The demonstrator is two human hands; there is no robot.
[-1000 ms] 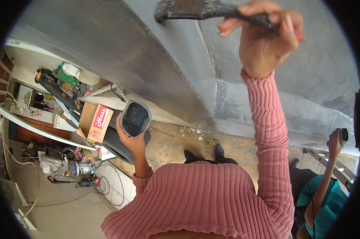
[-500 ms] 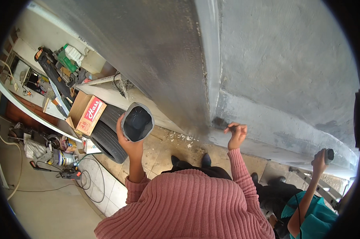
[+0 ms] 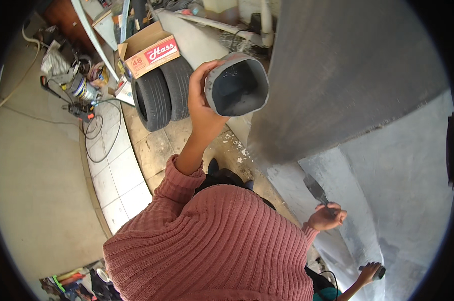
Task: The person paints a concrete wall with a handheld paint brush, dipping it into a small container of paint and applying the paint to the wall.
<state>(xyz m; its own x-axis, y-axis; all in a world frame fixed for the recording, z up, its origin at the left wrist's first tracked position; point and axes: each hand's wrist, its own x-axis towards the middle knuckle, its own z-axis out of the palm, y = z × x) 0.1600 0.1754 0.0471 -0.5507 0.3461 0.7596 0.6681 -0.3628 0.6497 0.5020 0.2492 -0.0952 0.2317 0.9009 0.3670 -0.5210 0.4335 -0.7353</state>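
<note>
My left hand (image 3: 203,108) is wrapped around the side of a grey cut-open container (image 3: 263,90), with dark grey paint (image 3: 234,103) inside. The container is lifted in front of me and tipped so its inside shows. My right hand (image 3: 327,217) is closed around the handle of a paintbrush (image 3: 315,189) whose bristles are dark with paint. The brush is over the lower part of the grey wall (image 3: 402,150); whether its tip touches cannot be told. A darker grey panel (image 3: 347,75) stands just beyond, joining the lighter wall.
Two tyres (image 3: 153,100) stand at the left with an open cardboard box (image 3: 154,55) above them. Cables (image 3: 104,125) and a black-and-orange tool lie on the tiled floor (image 3: 119,175). At the lower right, a co-worker's hand (image 3: 369,273) holds a dark block by the wall.
My view has swung, so the tyres and box sit further right. The container now appears higher and nearer the dark panel. The brush and right hand show lower and further right.
</note>
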